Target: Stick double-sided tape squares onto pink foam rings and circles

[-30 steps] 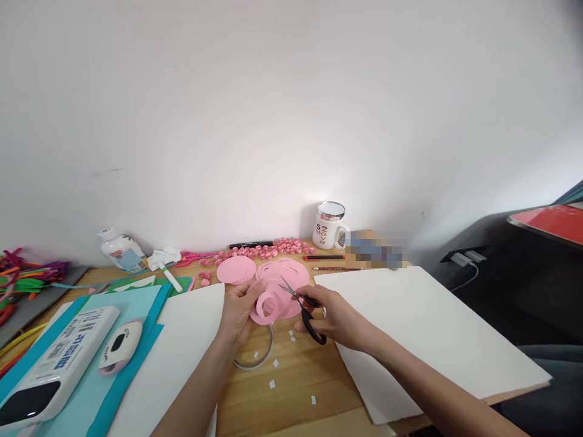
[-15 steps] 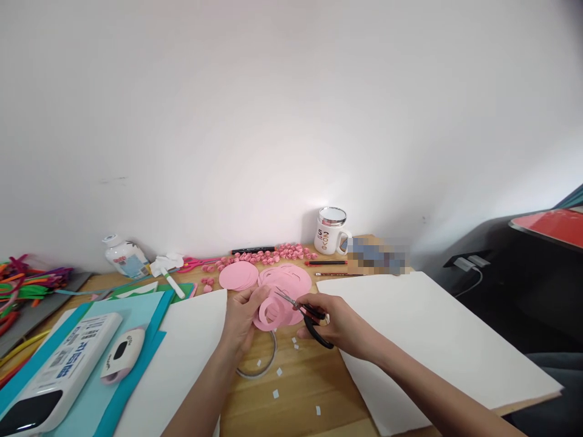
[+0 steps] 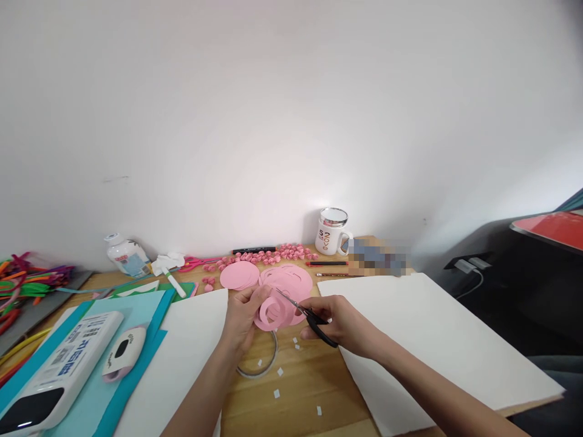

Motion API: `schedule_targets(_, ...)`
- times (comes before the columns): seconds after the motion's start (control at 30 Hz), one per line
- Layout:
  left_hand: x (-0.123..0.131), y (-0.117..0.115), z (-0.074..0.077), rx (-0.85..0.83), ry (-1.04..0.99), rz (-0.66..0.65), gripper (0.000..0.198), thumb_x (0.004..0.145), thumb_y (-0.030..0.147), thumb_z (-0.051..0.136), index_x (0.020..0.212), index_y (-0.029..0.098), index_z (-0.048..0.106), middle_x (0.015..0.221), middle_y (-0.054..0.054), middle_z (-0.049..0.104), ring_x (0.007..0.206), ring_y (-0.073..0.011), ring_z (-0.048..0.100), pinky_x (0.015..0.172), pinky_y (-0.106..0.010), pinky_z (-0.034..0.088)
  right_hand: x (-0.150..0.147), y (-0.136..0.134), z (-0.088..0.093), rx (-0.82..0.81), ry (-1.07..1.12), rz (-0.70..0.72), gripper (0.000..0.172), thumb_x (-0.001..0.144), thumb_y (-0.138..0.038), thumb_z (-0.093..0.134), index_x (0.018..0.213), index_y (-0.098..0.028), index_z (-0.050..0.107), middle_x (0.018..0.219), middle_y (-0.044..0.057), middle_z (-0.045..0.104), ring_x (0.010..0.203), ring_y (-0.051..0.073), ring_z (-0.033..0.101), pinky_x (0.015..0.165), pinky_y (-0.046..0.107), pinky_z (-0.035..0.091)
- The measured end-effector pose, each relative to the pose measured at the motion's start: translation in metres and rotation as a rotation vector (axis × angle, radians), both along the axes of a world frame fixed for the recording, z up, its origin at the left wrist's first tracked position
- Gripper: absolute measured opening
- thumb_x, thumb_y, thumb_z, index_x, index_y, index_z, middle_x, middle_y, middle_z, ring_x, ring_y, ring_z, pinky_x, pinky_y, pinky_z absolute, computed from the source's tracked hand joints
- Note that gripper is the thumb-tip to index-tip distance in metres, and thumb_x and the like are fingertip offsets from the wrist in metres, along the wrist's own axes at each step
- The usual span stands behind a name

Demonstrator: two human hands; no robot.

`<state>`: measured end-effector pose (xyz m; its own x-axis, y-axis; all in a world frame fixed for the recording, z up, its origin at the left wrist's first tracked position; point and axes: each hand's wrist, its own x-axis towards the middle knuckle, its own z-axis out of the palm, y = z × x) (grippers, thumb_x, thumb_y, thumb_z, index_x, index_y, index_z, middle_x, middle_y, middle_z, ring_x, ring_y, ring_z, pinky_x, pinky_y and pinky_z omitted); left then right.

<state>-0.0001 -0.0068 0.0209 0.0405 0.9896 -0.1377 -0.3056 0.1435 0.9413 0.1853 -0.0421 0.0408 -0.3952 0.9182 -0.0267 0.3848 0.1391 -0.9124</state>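
Observation:
My left hand (image 3: 243,309) pinches a pink paper disc (image 3: 264,321), which shows a curved strip cut into it. In my right hand (image 3: 330,318) is a pair of black-handled scissors (image 3: 319,325), its blades pointing left at the disc's upper edge. Whether the blades bite into the paper is too small to tell. Just behind the held disc lie pink cut paper pieces (image 3: 298,282). A stack of whole pink paper circles (image 3: 239,275) sits to their left. Under my left hand rests a roll of tape (image 3: 274,358).
Rolled pink paper buds (image 3: 291,252) line the wall beside a black marker (image 3: 254,250). A white mug (image 3: 332,233) stands behind. White sheets (image 3: 410,340) lie on both sides. At left are teal paper (image 3: 150,358), a white box-like device (image 3: 68,370) and a white bottle (image 3: 125,255).
The scissor handles have drawn closer together and shifted slightly right and down with my right hand. My left hand keeps its hold on the pink disc. The view has shifted a little.

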Motion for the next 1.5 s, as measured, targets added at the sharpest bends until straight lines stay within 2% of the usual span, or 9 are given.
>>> schedule_targets(0.43, 0.000, 0.000, -0.001, 0.026, 0.023, -0.008, 0.024, 0.055, 0.033, 0.072, 0.058, 0.011, 0.063, 0.050, 0.003, 0.053, 0.046, -0.0065, 0.041, 0.044, -0.018, 0.033, 0.008, -0.003, 0.003, 0.019, -0.099, -0.042, 0.025, 0.065, -0.040, 0.059, 0.070, -0.015, 0.062, 0.050, -0.004, 0.042, 0.046, 0.008, 0.035, 0.045, 0.020, 0.027)
schedule_targets(0.6, 0.000, 0.000, 0.000, 0.025, 0.017, 0.002, 0.025, 0.055, 0.034, 0.072, 0.061, 0.011, 0.065, 0.051, 0.002, 0.054, 0.047, -0.0071, 0.042, 0.044, -0.018, 0.034, 0.030, -0.001, 0.005, 0.193, -0.439, -0.159, 0.020, 0.064, -0.020, 0.056, 0.083, -0.022, 0.062, 0.061, -0.002, 0.054, 0.055, 0.012, 0.045, 0.051, 0.021, 0.031)
schedule_targets(0.8, 0.002, -0.001, 0.001, 0.009, 0.005, -0.001, 0.024, 0.055, 0.032, 0.073, 0.067, 0.012, 0.069, 0.054, 0.001, 0.056, 0.049, -0.0073, 0.044, 0.046, -0.018, 0.035, 0.075, 0.008, -0.008, 0.130, -0.913, -0.284, 0.048, 0.058, -0.006, 0.053, 0.103, -0.022, 0.057, 0.089, 0.006, 0.061, 0.084, 0.021, 0.055, 0.064, 0.026, 0.036)
schedule_targets(0.9, 0.003, -0.001, -0.001, 0.011, -0.008, -0.011, 0.026, 0.056, 0.032, 0.072, 0.072, 0.012, 0.070, 0.056, 0.000, 0.059, 0.052, -0.0082, 0.046, 0.049, -0.019, 0.038, 0.087, 0.012, -0.008, 0.107, -0.999, -0.313, 0.044, 0.059, -0.005, 0.055, 0.099, -0.022, 0.060, 0.090, 0.008, 0.063, 0.090, 0.025, 0.056, 0.066, 0.028, 0.038)
schedule_targets(1.03, 0.004, -0.001, -0.003, 0.015, -0.004, -0.051, 0.028, 0.059, 0.033, 0.071, 0.080, 0.013, 0.071, 0.064, -0.002, 0.064, 0.060, -0.0122, 0.053, 0.056, -0.022, 0.042, 0.066, 0.018, 0.003, 0.206, -0.709, -0.398, 0.021, 0.075, -0.019, 0.050, 0.092, -0.020, 0.063, 0.092, 0.008, 0.065, 0.087, 0.025, 0.059, 0.070, 0.033, 0.042)
schedule_targets(1.13, 0.005, -0.001, -0.004, -0.013, -0.004, -0.095, 0.032, 0.061, 0.035, 0.069, 0.084, 0.013, 0.070, 0.069, -0.005, 0.067, 0.063, -0.0139, 0.056, 0.058, -0.024, 0.044, 0.032, 0.026, 0.004, 0.146, -0.103, -0.211, 0.033, 0.076, -0.036, 0.053, 0.106, -0.022, 0.055, 0.095, 0.007, 0.064, 0.083, 0.019, 0.060, 0.070, 0.030, 0.047)
schedule_targets(1.2, 0.006, 0.000, -0.005, -0.025, -0.012, -0.112, 0.033, 0.062, 0.036, 0.069, 0.085, 0.012, 0.070, 0.071, -0.007, 0.068, 0.063, -0.0145, 0.057, 0.059, -0.024, 0.044, 0.010, 0.034, -0.005, 0.061, 0.133, -0.103, 0.050, 0.067, -0.036, 0.064, 0.113, -0.021, 0.049, 0.100, 0.009, 0.061, 0.082, 0.018, 0.060, 0.069, 0.030, 0.048)
schedule_targets(1.33, 0.004, 0.001, -0.007, -0.006, 0.057, -0.088, 0.032, 0.064, 0.037, 0.066, 0.085, 0.012, 0.070, 0.075, -0.008, 0.069, 0.066, -0.0176, 0.059, 0.061, -0.026, 0.045, -0.014, 0.049, -0.033, -0.133, 0.291, -0.068, 0.052, 0.060, -0.035, 0.069, 0.105, -0.015, 0.053, 0.087, 0.008, 0.061, 0.066, 0.015, 0.059, 0.052, 0.026, 0.048)
schedule_targets(1.5, -0.002, 0.005, -0.009, 0.142, 0.336, 0.090, 0.024, 0.062, 0.033, 0.068, 0.078, 0.015, 0.071, 0.075, -0.006, 0.069, 0.079, -0.0213, 0.058, 0.064, -0.025, 0.045, -0.020, 0.056, -0.057, -0.106, 0.360, -0.140, 0.036, 0.061, -0.034, 0.067, 0.090, -0.013, 0.059, 0.075, 0.003, 0.059, 0.059, 0.011, 0.055, 0.050, 0.023, 0.045)
